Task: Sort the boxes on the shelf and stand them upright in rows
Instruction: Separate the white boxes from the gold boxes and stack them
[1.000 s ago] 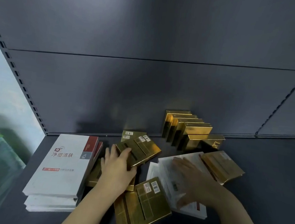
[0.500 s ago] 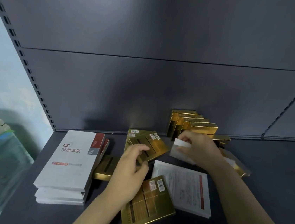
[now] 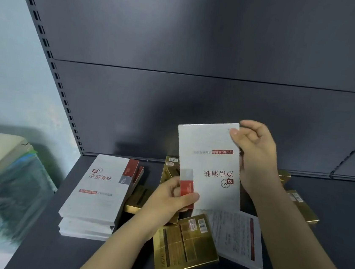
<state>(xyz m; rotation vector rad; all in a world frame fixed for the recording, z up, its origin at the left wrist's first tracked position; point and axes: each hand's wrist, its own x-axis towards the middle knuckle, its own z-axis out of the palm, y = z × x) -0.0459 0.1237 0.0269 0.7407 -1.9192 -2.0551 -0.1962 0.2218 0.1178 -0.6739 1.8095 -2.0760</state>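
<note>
I hold one white box [image 3: 210, 167] up above the shelf [image 3: 339, 219], between both hands. My right hand [image 3: 256, 156] pinches its far upper right corner with thumb on the face and fingers curled behind; my left hand [image 3: 171, 202] grips the near lower left corner, thumb across the red band. The box is lifted clear of the clutter, its long axis running near-to-far and tilted up toward the back panel, and its print reads upside down to me, so I judge it needs a half turn before it goes anywhere.

The relation that matters is sideways: the stack of white boxes [image 3: 96, 193] lies flat to the left, beside my left hand and well apart from my right. The left hand is the nearer one to carry the box across, I think.

Below the held box lie gold boxes [image 3: 184, 243] flat at odd angles, and another white box [image 3: 237, 238] lies face down to the right of them. More gold boxes [image 3: 303, 206] sit behind my right forearm. None of the white ones stands upright yet.
</note>
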